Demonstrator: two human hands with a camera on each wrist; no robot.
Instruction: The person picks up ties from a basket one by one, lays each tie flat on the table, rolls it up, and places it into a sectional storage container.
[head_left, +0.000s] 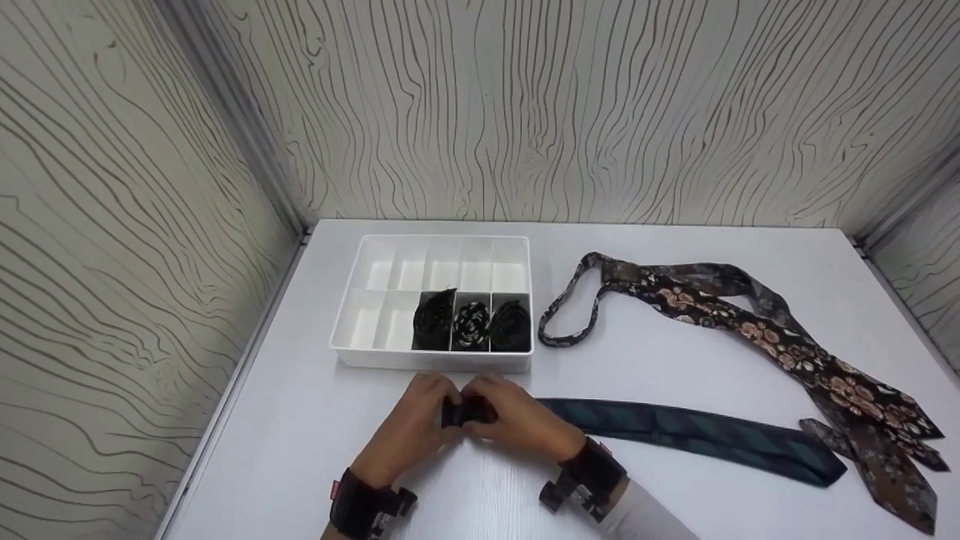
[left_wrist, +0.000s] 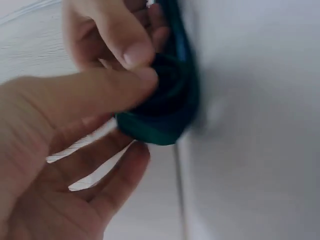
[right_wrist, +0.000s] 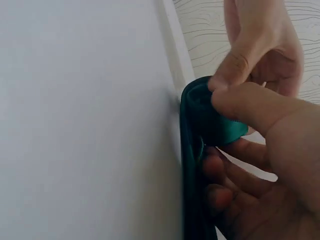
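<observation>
A dark green and navy necktie [head_left: 697,431] lies across the table, its left end wound into a roll [right_wrist: 220,122] between both hands. The left hand [head_left: 412,420] pinches one side of this roll, thumb over the coil and fingers under it, as the left wrist view shows. From the other side the right hand [head_left: 517,420] grips the roll, its thumb beside the left thumb in the right wrist view. The flat length of the tie runs rightward from under the right hand to its pointed tip.
Behind the hands stands a white divided box [head_left: 435,361]. Three rolled dark ties, one of them a patterned roll [head_left: 472,326], fill front compartments at its right. A floral necktie [head_left: 772,341] and a brown patterned tie [head_left: 896,480] overlap at the right. Patterned walls [head_left: 525,112] enclose the table.
</observation>
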